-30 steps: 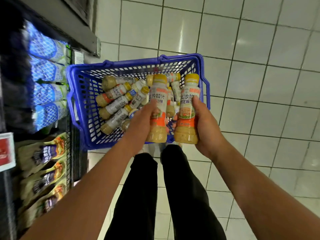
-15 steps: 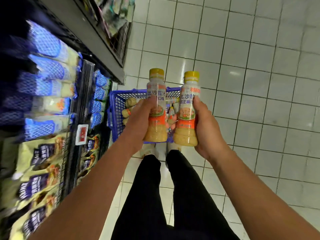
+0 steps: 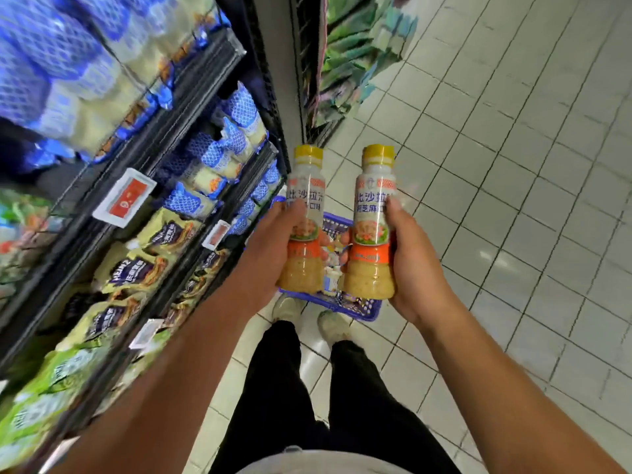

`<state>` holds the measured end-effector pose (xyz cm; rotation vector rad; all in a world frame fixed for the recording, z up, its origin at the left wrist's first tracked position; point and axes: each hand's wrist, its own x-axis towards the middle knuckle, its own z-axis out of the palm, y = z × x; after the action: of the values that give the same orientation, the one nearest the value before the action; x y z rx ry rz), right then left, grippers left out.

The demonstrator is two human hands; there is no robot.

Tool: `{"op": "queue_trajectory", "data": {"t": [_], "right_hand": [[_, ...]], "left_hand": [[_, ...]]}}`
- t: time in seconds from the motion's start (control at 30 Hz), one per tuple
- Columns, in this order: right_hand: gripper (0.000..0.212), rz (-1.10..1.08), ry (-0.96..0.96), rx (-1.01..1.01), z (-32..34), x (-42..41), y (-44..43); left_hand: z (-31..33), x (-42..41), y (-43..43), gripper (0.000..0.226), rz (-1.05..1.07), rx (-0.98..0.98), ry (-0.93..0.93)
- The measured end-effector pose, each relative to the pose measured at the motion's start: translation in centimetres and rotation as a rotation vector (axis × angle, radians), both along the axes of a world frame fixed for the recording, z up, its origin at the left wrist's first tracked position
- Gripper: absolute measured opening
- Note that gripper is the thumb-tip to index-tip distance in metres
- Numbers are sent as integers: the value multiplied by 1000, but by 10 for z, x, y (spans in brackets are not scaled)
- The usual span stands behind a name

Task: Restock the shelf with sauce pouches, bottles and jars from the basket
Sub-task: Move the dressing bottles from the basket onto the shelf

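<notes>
Carrying stock from basket to shelf: gripping one clear plastic yellow-capped dressing bottle (image 3: 304,213) upright in the left hand (image 3: 273,244) and a second matching bottle (image 3: 372,217) in the right hand (image 3: 413,268), wrapping fingers round each body, holding both above the blue plastic mesh basket (image 3: 345,304) on the floor. Next, probably needing a swing left toward a free slot on the dark wire shelf (image 3: 178,107), keeping both upright. Against half a second back: seeing far less of the basket, far more of the shelving.
</notes>
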<state>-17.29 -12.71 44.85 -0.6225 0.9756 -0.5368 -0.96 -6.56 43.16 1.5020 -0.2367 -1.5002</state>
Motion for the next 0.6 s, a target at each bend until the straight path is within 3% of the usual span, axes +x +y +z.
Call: {"op": "queue_trajectory", "data": {"t": [0.23, 0.4, 0.53, 0.6], "right_hand": [[45, 223, -45, -106, 46, 15, 2], [65, 419, -17, -258, 69, 41, 25], [77, 590, -55, -368, 91, 67, 55], [69, 664, -94, -392, 102, 81, 74]], "left_hand": [[57, -10, 50, 39, 340, -76, -36], [97, -11, 94, 77, 543, -216, -51], [122, -9, 136, 72, 711, -245, -131], [134, -9, 163, 75, 795, -268, -160]]}}
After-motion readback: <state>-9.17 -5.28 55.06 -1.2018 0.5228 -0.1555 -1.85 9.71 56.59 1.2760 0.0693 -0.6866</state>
